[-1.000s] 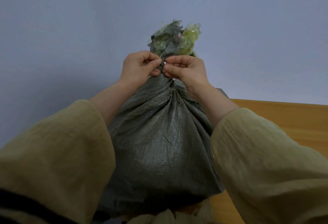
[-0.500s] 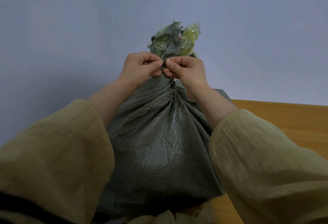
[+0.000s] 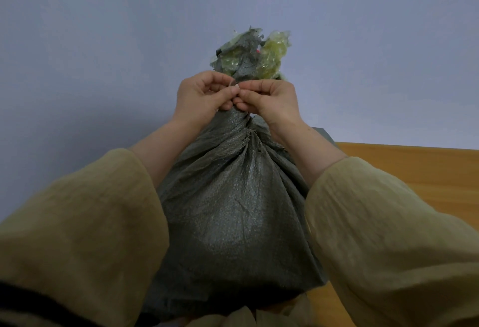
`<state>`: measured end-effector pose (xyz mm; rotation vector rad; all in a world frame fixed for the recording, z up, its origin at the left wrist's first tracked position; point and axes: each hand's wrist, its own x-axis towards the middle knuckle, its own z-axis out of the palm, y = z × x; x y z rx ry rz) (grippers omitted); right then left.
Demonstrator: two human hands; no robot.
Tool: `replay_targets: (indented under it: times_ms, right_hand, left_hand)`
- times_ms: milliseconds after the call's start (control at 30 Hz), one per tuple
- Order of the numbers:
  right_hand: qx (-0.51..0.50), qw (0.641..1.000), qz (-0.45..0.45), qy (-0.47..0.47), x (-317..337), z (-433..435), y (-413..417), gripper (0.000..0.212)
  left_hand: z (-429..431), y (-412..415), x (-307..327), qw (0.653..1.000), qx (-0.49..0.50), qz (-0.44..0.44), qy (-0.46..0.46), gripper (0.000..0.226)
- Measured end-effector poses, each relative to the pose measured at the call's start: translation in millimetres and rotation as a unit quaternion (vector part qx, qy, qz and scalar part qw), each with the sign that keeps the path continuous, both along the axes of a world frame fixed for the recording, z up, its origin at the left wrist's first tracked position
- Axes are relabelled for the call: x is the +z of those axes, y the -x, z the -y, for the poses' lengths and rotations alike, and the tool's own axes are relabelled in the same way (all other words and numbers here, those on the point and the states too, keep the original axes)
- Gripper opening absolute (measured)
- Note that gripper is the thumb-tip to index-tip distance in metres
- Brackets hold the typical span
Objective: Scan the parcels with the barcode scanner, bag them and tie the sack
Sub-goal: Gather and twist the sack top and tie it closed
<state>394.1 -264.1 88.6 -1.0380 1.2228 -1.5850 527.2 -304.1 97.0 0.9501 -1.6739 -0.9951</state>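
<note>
One sack [image 3: 233, 210], wooden table [image 3: 414, 171], bluish wall [image 3: 103, 41]

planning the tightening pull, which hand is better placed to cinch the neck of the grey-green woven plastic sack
Left, marginally: the left hand pinches a thin pale strand at the neck of the grey-green woven sack; what the right hand pinches is hidden.

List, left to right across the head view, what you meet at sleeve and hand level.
left sleeve → left hand → right hand → right sleeve; both hands pinch at the neck of the sack.
</note>
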Motion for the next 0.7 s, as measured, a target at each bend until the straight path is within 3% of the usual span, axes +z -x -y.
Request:
replay_targets:
  times_ms: [367,500,633,700]
  right_hand:
    - [0.003,0.999,-0.039,-0.007,3.2,0.7,5.3,0.010]
    - [0.004,0.975,-0.220,-0.019,11.9,0.5,16.7,0.009]
    - [0.016,0.903,-0.430,-0.005,16.2,6.2,19.6,0.015]
    - [0.010,0.886,-0.464,-0.008,13.8,6.2,18.5,0.015]
  left_hand:
    - [3.4,3.6,-1.6,0.999,-0.004,0.021,0.027,0.008]
    - [4.7,3.2,-2.2,0.999,0.005,0.043,0.027,0.007]
    - [6.4,4.9,-5.2,0.999,0.007,0.050,0.015,0.004]
    - [5.4,5.6,-5.7,0.999,0.004,0.044,0.003,0.007]
